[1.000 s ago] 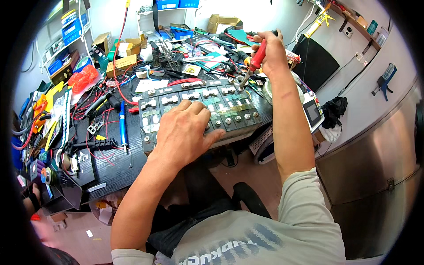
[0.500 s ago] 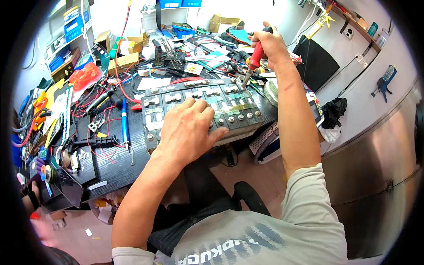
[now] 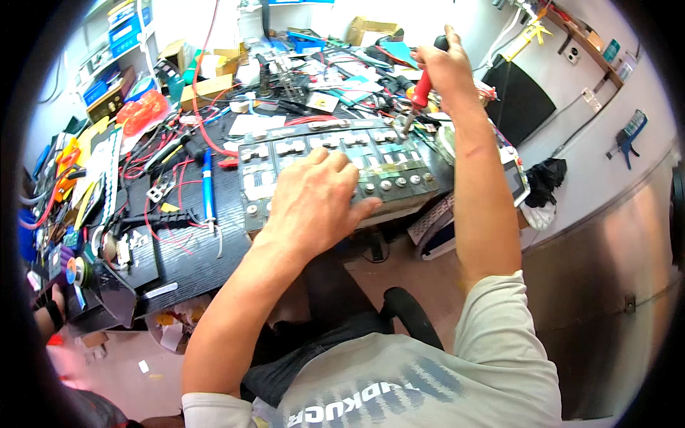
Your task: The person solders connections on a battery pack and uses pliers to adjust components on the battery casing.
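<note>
The left hand (image 3: 314, 203) lies flat with spread fingers on the near edge of the dark equipment panel (image 3: 335, 167), which rests on the black workbench (image 3: 193, 250). The right hand (image 3: 446, 68) closes around a red-handled screwdriver (image 3: 419, 96), whose tip touches the panel's far right corner.

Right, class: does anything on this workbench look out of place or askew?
The grey panel under the left hand overhangs the black table's front edge. Red wires and tools sprawl untidily. The right hand holds a red-handled tool.
</note>
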Motion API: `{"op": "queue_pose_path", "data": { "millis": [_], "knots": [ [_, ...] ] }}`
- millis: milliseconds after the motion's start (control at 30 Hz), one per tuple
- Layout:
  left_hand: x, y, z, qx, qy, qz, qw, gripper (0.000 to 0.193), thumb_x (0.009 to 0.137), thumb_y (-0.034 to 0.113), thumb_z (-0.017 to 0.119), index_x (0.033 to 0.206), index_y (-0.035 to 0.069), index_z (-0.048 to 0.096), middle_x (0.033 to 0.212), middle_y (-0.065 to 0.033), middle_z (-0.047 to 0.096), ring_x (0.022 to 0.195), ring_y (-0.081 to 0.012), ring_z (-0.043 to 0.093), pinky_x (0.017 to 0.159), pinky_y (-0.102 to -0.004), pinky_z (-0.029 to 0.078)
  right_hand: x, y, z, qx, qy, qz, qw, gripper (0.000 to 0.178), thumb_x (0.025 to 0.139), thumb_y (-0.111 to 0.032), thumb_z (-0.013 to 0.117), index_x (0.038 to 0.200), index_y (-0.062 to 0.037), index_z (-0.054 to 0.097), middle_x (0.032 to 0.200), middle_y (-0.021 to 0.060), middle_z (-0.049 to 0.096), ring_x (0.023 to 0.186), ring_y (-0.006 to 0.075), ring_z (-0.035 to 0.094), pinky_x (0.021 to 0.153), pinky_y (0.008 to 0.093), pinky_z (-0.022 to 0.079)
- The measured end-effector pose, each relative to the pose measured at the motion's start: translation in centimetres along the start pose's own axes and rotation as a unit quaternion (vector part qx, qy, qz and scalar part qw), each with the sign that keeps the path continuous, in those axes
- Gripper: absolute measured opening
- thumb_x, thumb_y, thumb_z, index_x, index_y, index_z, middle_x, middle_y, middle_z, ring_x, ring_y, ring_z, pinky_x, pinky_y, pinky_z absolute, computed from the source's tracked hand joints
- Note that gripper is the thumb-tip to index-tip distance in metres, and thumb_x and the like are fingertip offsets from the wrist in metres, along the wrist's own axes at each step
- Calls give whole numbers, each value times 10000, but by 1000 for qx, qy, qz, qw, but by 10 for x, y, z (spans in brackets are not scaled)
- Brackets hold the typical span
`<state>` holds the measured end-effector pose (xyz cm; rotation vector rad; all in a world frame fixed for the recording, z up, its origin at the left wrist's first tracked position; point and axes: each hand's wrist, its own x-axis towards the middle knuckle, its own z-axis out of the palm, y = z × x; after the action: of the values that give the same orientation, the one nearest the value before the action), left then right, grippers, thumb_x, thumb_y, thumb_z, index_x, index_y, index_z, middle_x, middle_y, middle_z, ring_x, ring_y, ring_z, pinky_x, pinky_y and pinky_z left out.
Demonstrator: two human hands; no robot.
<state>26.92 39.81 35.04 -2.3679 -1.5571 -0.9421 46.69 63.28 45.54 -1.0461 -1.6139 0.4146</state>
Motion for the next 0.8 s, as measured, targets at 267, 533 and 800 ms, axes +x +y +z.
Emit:
{"op": "queue_pose_path", "data": {
  "millis": [267,533,800],
  "knots": [
    [-3,-1,-3,8,2,-15,1000,427,875,443,884,979,44,773,1108,-106,772,1058,-312,714,916,-439,592,-15,-18,8,-42,10,-18,999,949,860,-163,707,1681,127,328,1048,130,704,882,181,657,825,326,551],
    [-1,-1,0,10,12,7,1000,439,873,438,882,1004,30,782,1091,-108,769,1055,-315,716,902,-442,589,-23,-17,11,206,38,83,974,428,868,-169,824,1205,-13,611,925,61,633,733,153,627,579,339,515],
    [-1,2,-3,25,5,12,1000,471,847,466,901,984,36,768,1081,-99,765,1047,-306,720,889,-436,595,-18,-9,27,170,82,50,981,204,874,-106,798,958,-58,619,704,22,578,517,120,530,462,322,435]
  ]
}}
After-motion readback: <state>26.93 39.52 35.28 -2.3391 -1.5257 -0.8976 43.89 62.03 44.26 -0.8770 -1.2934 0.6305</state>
